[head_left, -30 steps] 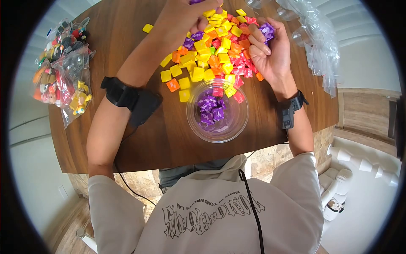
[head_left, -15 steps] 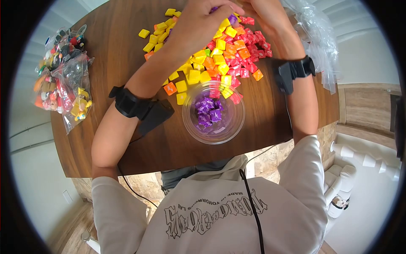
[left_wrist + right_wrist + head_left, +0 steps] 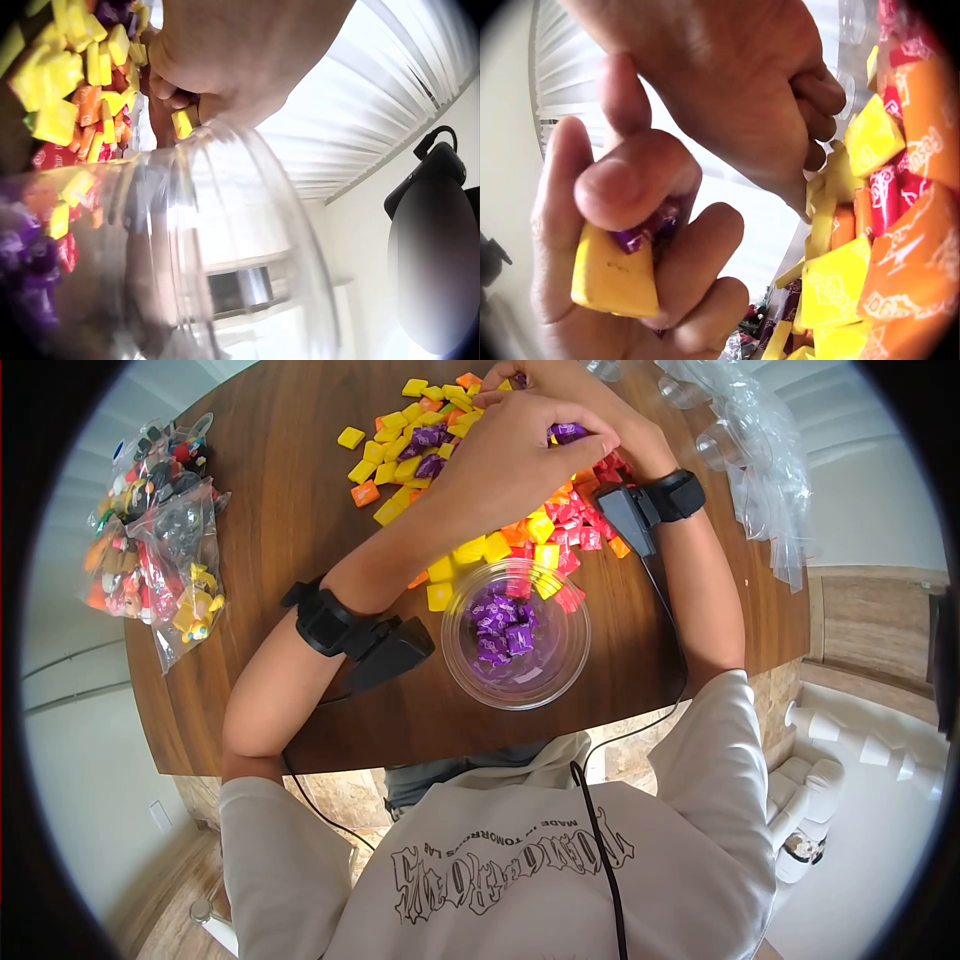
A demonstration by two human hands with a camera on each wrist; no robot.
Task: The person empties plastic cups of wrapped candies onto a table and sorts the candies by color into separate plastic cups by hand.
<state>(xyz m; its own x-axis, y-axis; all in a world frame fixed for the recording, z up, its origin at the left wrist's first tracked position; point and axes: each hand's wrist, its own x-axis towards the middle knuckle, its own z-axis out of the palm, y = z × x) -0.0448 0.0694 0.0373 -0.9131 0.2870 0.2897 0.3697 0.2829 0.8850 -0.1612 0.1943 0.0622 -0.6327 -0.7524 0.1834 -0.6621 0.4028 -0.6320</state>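
At the far left of the worktop (image 3: 270, 470), clear bags of small toy figures (image 3: 150, 540) lie near the edge. Next comes the person's left forearm, with a black wrist camera (image 3: 345, 622) strapped on, stretched across part of a pile of wrapped sweets (image 3: 541, 528). The pile is mostly yellow toward the left, with some purple and orange pieces, and mostly red toward the right.

The left hand (image 3: 500, 465) is above the pile, its grip narrow and loaded. In the right wrist view the thumb bends over a yellow piece (image 3: 611, 274) and a purple piece (image 3: 643, 236), keeping both against the curled fingers.

Just in front of the pile stands a clear round bowl (image 3: 562, 660), with purple sweets (image 3: 505, 632) inside.

The right hand (image 3: 565, 385) is just beyond the left, partly hidden by it. The right wrist view shows its fingers bent beside the pile; whether its grip holds anything cannot be told.

Another black wrist camera (image 3: 630, 515) is strapped to the right forearm. At the far right, transparent plastic bags (image 3: 765, 470) lie along the worktop's edge.
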